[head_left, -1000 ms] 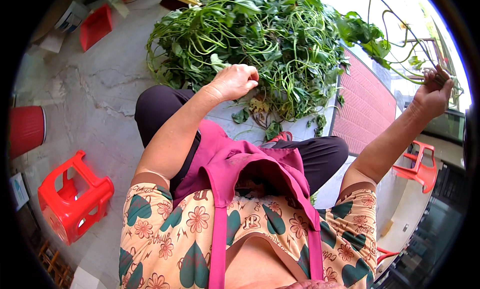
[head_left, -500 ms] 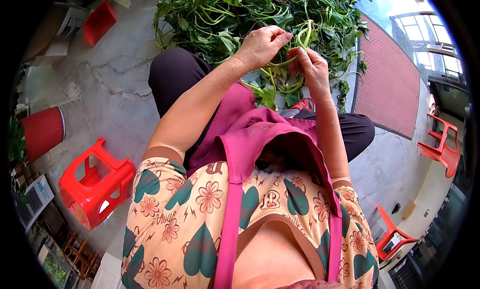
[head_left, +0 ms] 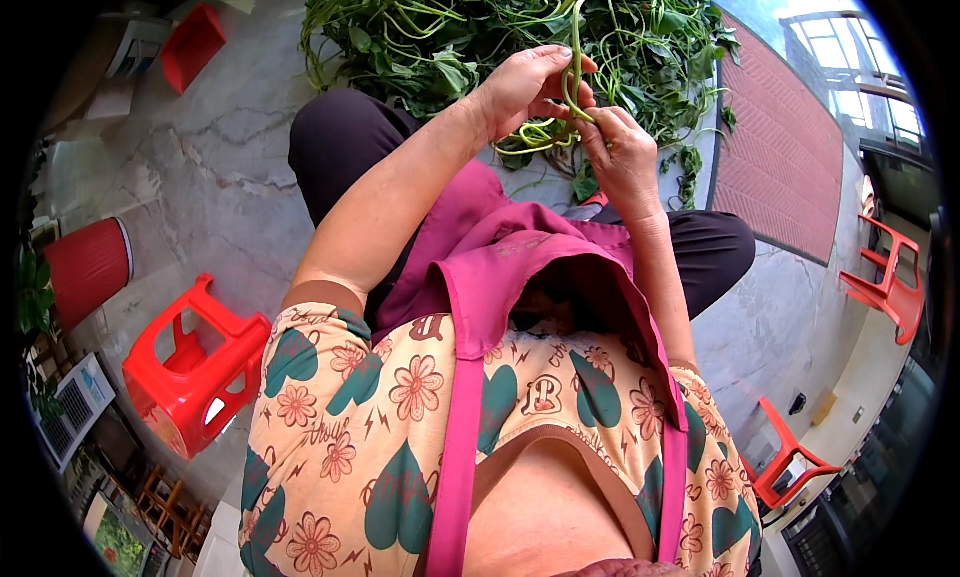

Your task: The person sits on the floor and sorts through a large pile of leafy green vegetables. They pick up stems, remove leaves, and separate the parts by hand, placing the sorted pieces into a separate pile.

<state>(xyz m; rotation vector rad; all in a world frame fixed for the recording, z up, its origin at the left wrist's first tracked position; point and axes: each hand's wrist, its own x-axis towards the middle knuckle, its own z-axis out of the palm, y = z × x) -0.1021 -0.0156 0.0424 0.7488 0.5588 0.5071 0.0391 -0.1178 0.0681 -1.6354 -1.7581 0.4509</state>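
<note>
A long green leafy stem [head_left: 577, 32] runs upright between my two hands, its upper end arching over the pile. My left hand [head_left: 522, 89] has its thumb and fingers closed on the stem partway along. Just to the right and a little nearer, my right hand [head_left: 622, 145] pinches the stem's lower part between thumb and fingertips. Behind both hands lies a big heap of leafy green vines [head_left: 430, 37]. Several pale green stems [head_left: 540, 135] lie below my hands, in front of the heap; my fingers partly hide them.
My crossed legs and a magenta apron [head_left: 470, 212] are close below my hands. A red plastic stool [head_left: 195, 367] is at the left, with a red bin [head_left: 193, 49] farther back. A dark red mat [head_left: 780, 137] lies right of the heap. Red chairs [head_left: 885, 282] stand farther right.
The stem, looped between my hands before, now stands drawn out and upright. My right hand has come slightly nearer to me, and my left hand's fingers have moved onto the stem.
</note>
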